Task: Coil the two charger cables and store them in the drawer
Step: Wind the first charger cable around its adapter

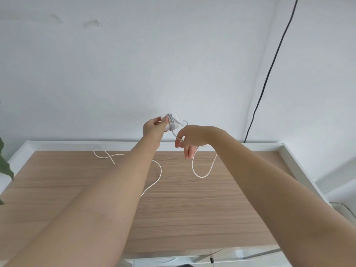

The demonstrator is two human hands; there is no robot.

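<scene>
The left hand (154, 128) grips the charger (169, 123) above the desk (183, 209); the right hand (189, 140) pinches its cable (200, 175) — wrap snug, side by side — the drawer isn't seen.

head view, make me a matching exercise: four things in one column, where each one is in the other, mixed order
Things:
1. charger block
2. loose white cable
3. black cord
4. green leaves

Places:
a. running down the wall
b. at the left edge of the view
c. held in the left hand, cable wound around it
d. lying on the wooden tabletop

Pairs: 1-c, 2-d, 3-a, 4-b
</scene>
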